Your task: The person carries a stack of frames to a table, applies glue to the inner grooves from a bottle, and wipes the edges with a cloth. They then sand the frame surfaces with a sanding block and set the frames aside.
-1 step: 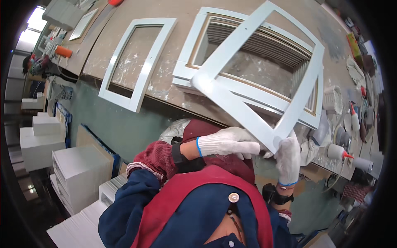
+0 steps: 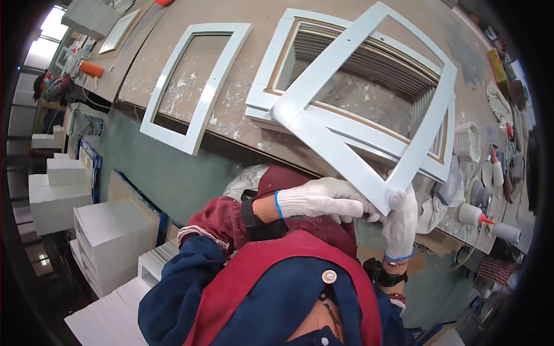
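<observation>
A white rectangular frame point(image 2: 329, 141) slants over a stack of similar white frames point(image 2: 262, 69), its near corner reaching out past the bench edge. My right hand point(image 2: 402, 222), in a white knit glove, grips that near corner with the thumb on top; its other fingers are mostly hidden. My left hand point(image 2: 320, 199), gloved the same way, is closed beside the corner's lower edge, fingertips close to the right hand's fingers. Whatever the left fingers pinch is hidden from sight. Another white frame point(image 2: 199, 115) lies to the left, overhanging the bench edge.
The brown workbench point(image 2: 231, 124) has white smears. At right sit a white bottle with a red tip point(image 2: 470, 213), a woven basket point(image 2: 467, 141) and rags. White boxes point(image 2: 115, 236) stand low at left. A person point(image 2: 60, 86) is at the far left.
The bench and frames appear shifted very slightly to the right in the view. Both hands keep nearly the same place at the frame's corner.
</observation>
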Demonstrator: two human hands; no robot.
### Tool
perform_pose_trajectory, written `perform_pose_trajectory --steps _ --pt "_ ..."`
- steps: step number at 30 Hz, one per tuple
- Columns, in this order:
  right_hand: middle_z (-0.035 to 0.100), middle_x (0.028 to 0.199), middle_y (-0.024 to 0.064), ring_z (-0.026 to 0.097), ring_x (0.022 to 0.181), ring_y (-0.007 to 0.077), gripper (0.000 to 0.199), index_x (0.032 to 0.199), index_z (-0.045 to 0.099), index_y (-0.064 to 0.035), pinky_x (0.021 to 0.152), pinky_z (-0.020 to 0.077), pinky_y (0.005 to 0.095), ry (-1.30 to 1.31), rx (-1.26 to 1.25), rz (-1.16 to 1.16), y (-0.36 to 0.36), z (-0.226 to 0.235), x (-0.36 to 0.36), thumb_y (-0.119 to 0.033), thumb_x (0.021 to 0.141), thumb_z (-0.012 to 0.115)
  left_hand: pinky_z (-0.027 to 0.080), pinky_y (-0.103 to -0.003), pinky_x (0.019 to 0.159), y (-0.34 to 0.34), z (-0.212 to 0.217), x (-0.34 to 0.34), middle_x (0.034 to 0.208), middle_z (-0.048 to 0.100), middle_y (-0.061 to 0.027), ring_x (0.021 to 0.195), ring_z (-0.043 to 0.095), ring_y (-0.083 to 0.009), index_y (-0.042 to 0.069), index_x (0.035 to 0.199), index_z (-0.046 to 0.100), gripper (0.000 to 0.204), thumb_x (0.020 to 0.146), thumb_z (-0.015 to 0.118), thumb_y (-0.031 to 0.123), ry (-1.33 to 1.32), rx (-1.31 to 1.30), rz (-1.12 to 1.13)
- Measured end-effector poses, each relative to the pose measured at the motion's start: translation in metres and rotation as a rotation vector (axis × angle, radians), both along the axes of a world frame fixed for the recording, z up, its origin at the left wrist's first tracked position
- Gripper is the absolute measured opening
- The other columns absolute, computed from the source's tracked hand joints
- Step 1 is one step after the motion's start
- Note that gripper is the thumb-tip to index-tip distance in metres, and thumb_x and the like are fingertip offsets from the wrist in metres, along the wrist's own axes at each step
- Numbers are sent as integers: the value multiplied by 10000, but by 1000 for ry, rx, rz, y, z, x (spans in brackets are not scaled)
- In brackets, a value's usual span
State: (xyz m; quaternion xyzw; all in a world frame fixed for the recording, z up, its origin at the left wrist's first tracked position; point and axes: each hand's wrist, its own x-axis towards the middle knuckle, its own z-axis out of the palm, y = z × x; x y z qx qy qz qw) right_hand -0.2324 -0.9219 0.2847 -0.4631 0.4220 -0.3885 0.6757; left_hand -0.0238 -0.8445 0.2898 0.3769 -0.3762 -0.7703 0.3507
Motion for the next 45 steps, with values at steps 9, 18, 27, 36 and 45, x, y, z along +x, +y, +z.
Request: perform_pose_trajectory --steps 9,18,27,36,45 --pt "578 735 83 521 437 123 589 1283 404 46 363 413 229 58 66 168 -1 17 -35 -369 931 630 539 -306 861 42 -3 62 1143 635 -98 1012 627 -151 -30 1361 441 688 751 761 -43 -134 39 760" --pt "591 765 110 530 442 130 694 1300 370 55 354 416 232 143 70 132 -2 17 -48 -425 900 672 537 -289 848 57 7 66 1160 599 -94 996 632 -146 -30 1402 411 662 823 727 33 8 13 661" --pt "602 772 118 545 445 144 728 1308 354 60 342 423 240 100 63 129 -2 13 -49 -423 885 698 525 -268 728 51 19 74 906 670 -93 785 632 -126 -67 1218 577 394 954 606 224 -123 71 664" --pt "616 809 120 559 466 140 734 1313 377 61 358 423 231 36 93 89 0 10 -47 -444 885 693 486 -248 645 57 2 70 883 629 -53 732 570 -99 -81 1176 590 362 1023 504 235 80 36 819" --pt "641 841 136 585 489 140 727 1322 399 71 388 446 221 33 35 119 -3 8 -45 -472 907 647 536 -282 725 63 -35 67 1000 654 -115 845 623 -164 -82 1221 564 421 1052 449 286 287 70 956"
